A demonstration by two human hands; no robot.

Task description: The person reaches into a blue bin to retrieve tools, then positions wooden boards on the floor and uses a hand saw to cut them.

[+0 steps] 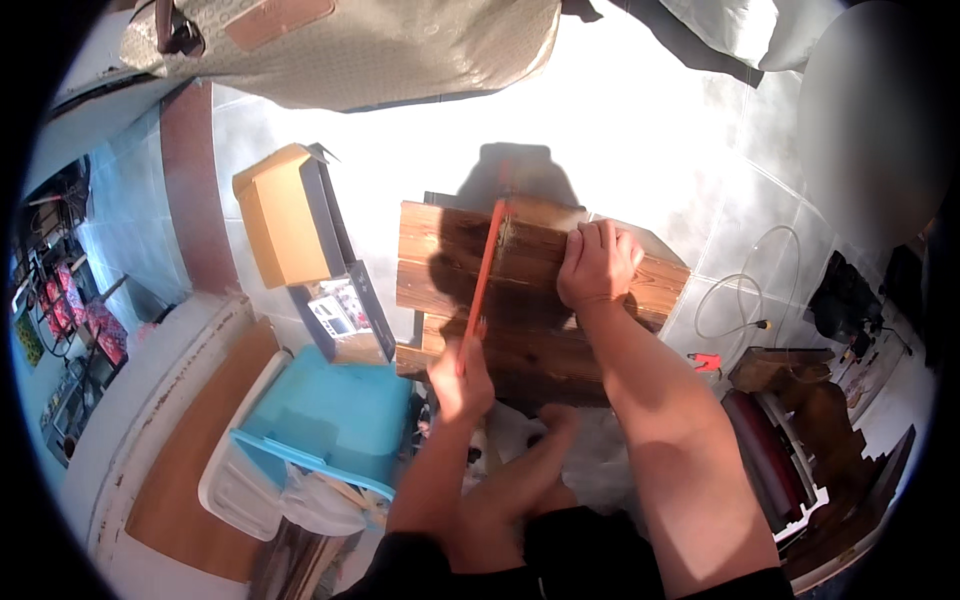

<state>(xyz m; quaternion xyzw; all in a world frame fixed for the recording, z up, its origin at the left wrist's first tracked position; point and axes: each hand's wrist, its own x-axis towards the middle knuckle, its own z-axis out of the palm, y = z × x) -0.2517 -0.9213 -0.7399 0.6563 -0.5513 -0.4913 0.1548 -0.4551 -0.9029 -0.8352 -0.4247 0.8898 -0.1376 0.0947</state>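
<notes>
My left hand [463, 383] is closed round the near end of an orange hand saw [486, 268], seen almost edge-on. The saw lies across a brown wooden plank [430, 240], with its far end at a pale line in the wood. My right hand [600, 262] presses on the plank to the right of the saw, its fingers curled at the far edge. Nearer me, a second stretch of brown wood [540, 350] shows below the plank. A bare foot [556, 420] is close to its near edge. The saw's blade is hard to make out.
To the left are an open cardboard box [285, 225] and a light-blue plastic bin [325, 410]. A beige bag [370, 50] lies at the far side. On the right are a clear hose [745, 280], a small red tool [705, 361] and stacked dark pieces [800, 440].
</notes>
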